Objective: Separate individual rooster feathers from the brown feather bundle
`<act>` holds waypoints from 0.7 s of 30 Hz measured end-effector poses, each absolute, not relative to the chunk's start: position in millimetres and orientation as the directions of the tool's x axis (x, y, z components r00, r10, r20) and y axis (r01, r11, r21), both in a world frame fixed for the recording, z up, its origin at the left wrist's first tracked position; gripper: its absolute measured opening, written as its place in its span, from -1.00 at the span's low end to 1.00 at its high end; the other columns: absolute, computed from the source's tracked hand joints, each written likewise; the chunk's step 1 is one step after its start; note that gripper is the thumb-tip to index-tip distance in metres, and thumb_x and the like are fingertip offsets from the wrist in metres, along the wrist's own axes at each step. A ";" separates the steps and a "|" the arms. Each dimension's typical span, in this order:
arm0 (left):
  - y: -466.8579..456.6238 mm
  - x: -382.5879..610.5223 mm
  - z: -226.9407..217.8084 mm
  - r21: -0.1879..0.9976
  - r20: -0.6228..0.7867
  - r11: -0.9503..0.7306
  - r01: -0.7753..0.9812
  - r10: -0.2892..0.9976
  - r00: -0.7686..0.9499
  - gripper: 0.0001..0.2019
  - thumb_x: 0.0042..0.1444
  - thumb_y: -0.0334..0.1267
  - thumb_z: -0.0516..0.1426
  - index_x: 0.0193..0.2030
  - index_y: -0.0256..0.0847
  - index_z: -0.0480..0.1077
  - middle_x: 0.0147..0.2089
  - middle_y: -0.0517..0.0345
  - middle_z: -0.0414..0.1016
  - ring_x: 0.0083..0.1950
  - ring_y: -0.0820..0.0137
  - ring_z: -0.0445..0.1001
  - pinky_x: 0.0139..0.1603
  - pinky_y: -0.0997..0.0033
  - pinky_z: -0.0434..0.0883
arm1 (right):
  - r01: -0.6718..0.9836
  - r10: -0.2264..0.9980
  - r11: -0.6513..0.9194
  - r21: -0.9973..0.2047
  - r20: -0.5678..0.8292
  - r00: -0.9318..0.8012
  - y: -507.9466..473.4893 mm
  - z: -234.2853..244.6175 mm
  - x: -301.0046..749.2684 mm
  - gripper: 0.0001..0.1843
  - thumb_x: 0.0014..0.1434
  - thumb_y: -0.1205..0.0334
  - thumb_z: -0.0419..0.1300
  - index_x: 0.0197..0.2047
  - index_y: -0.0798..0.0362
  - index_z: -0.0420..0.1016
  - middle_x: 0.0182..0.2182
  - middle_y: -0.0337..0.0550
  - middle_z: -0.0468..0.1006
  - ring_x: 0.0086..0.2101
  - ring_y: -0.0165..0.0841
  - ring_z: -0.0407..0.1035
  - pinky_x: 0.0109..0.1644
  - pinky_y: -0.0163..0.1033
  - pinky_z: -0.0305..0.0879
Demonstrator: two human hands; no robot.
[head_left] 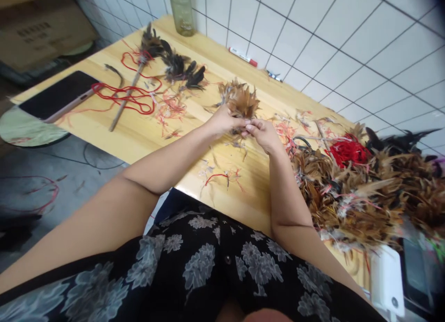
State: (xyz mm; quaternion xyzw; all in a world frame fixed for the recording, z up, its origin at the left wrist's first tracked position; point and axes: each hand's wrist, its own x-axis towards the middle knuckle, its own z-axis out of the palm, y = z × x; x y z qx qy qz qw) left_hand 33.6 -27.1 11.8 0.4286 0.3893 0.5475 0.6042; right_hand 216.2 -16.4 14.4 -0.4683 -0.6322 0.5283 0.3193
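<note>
A bunch of brown feathers stands up from my hands over the middle of the wooden table. My left hand is closed around the lower part of the bunch. Thumb and fingers of my right hand are pinched together at its base, touching the left fingertips; what lies in that pinch is too small to make out. To the left, a stick with dark feathers at its top lies beside a tangle of red cord.
A large heap of brown feathers with red string covers the table's right side. A dark phone lies at the left edge. Along the tiled wall are a plastic bottle and a marker. A white device sits lower right.
</note>
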 end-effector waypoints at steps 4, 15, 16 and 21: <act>-29.1 30.4 15.5 0.917 -0.024 0.095 -0.388 0.983 0.184 -0.50 -0.10 -0.29 0.80 -0.33 -0.27 0.58 -0.43 0.14 0.62 -0.42 0.38 0.56 -0.31 0.38 0.51 | 0.189 0.920 -0.012 -0.982 -0.085 -0.382 -19.2 17.1 215.9 -0.56 0.08 -0.23 0.63 -0.37 -0.07 0.67 -0.41 -0.15 0.73 -0.37 -0.31 0.56 -0.23 -0.20 0.41; -19.7 20.9 19.0 0.873 0.068 0.123 -0.472 0.928 0.367 -0.49 -0.07 -0.32 0.79 -0.38 -0.32 0.55 -0.52 0.16 0.51 -0.50 0.50 0.42 -0.40 0.48 0.37 | 0.003 0.883 -0.222 -0.975 -0.202 -0.423 -25.1 18.0 216.2 -0.18 -0.34 -0.55 0.83 -0.30 -0.08 0.79 -0.17 0.00 0.89 -0.42 -0.41 0.48 -0.37 -0.23 0.44; -19.3 20.0 19.2 0.876 0.078 0.121 -0.467 0.919 0.386 -0.47 -0.08 -0.28 0.81 -0.39 -0.31 0.54 -0.53 0.15 0.51 -0.51 0.50 0.41 -0.41 0.47 0.38 | 0.002 0.876 -0.230 -0.973 -0.207 -0.436 -25.4 18.5 217.1 -0.19 -0.32 -0.53 0.84 -0.28 -0.08 0.80 -0.15 0.00 0.90 -0.42 -0.42 0.49 -0.38 -0.23 0.45; -21.5 16.8 21.7 0.865 0.166 0.100 -0.492 0.868 0.468 -0.42 -0.10 -0.15 0.83 -0.46 -0.36 0.54 -0.55 0.08 0.49 -0.55 0.50 0.39 -0.47 0.46 0.35 | -0.048 0.821 -0.344 -0.938 -0.275 -0.500 -26.0 21.6 223.8 -0.21 -0.39 -0.46 0.90 -0.26 -0.10 0.89 -0.15 -0.07 0.93 -0.44 -0.50 0.48 -0.39 -0.35 0.47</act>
